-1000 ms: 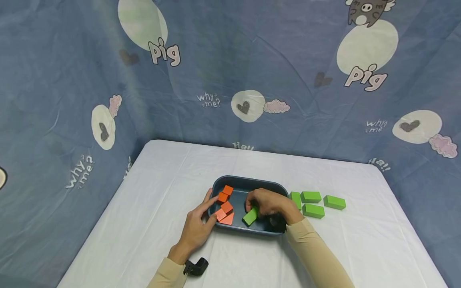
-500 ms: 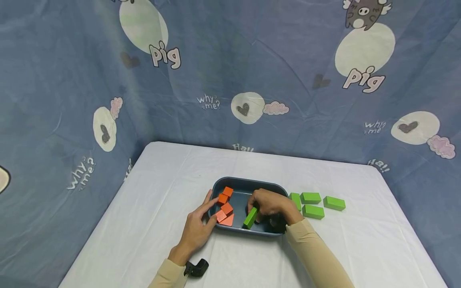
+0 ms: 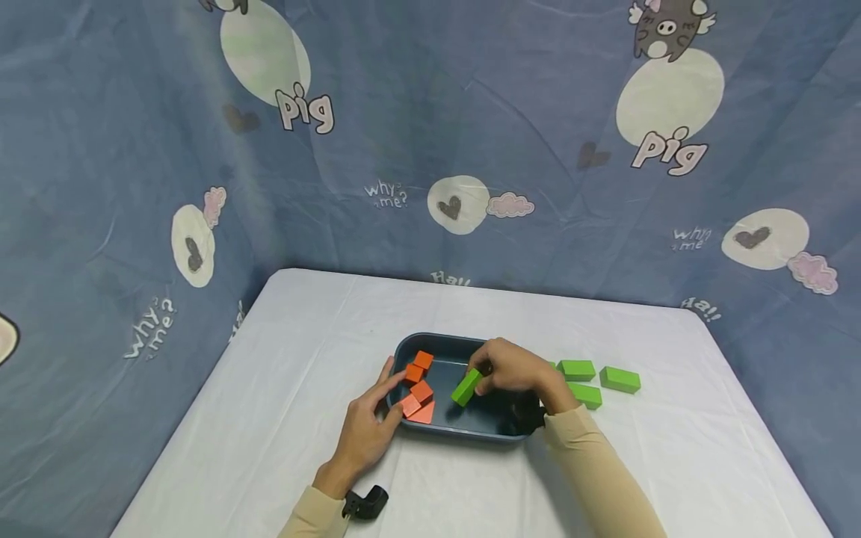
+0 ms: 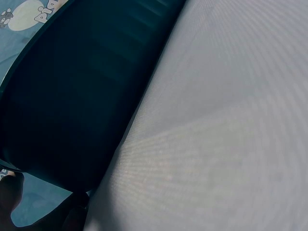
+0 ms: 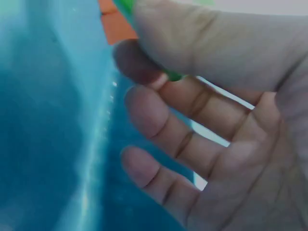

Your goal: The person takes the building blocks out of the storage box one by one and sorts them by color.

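My right hand (image 3: 514,366) pinches a green rectangular block (image 3: 467,387) between thumb and fingers, over the inside of a dark blue tray (image 3: 440,344). In the right wrist view the thumb covers most of the green block (image 5: 126,6), while the lower fingers are loosely bent. At the tray's left end my left hand (image 3: 366,422) rests spread, with thumb and fingertips at the rim. Several orange-red blocks (image 3: 421,391) lie inside that end of the tray, along with a salmon triangular block (image 3: 422,414). The left wrist view mostly shows the tray's dark outer wall (image 4: 72,110).
To the right of the tray, several green blocks (image 3: 620,379) lie on the white cloth (image 3: 323,336); the right hand and wrist partly hide some. A black strap-on device (image 3: 366,503) is on the left wrist. A blue printed curtain (image 3: 377,134) stands behind the table.
My right hand has lifted slightly, up and away from the tray's front wall, with the green block in its pinch. The block has turned a little. My left hand stays at the rim.
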A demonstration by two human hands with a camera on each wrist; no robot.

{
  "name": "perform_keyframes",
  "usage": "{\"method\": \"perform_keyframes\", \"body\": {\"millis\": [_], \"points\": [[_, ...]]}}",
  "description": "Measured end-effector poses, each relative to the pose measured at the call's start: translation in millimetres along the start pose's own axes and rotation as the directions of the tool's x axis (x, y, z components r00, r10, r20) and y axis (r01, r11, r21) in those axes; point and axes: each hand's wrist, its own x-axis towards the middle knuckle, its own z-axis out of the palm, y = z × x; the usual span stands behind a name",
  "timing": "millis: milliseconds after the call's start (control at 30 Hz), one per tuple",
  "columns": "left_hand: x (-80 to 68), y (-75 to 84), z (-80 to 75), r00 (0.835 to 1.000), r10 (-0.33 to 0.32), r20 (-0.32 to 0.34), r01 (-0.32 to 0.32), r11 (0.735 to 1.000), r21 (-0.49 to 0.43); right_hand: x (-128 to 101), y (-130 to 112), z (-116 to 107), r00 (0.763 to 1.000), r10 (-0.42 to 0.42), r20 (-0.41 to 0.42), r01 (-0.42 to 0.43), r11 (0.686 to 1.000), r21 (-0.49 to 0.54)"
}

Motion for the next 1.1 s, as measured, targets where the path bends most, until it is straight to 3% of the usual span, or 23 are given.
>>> {"method": "perform_keyframes", "body": {"millis": [233, 500, 733, 833, 1100], "points": [[-0.6, -1.4, 1.4, 1.000, -0.001, 0.002, 0.001, 1.000, -0.006, -17, 3, -13, 0.992, -0.002, -0.126, 0.017, 0.993, 0.118], [-0.4, -3.7, 1.8, 1.000, 0.015, -0.009, -0.015, 1.000, 0.015, -45, 9, -25, 0.963, 0.038, -0.268, 0.017, 0.980, 0.198], [0.4, -3.1, 1.4, 1.000, 0.005, -0.007, -0.005, 1.000, 0.011, -79, 19, -36, 0.905, 0.149, -0.397, -0.059, 0.971, 0.231], [0.2, -2.1, 1.1, 1.000, 0.007, -0.011, -0.007, 1.000, 0.005, -97, 12, -43, 0.879, 0.191, -0.436, -0.091, 0.967, 0.240], [1.0, 0.4, 2.1, 1.000, 0.002, -0.012, -0.002, 1.000, 0.001, -147, 42, -50, 0.825, 0.273, -0.495, -0.161, 0.953, 0.257]]}}
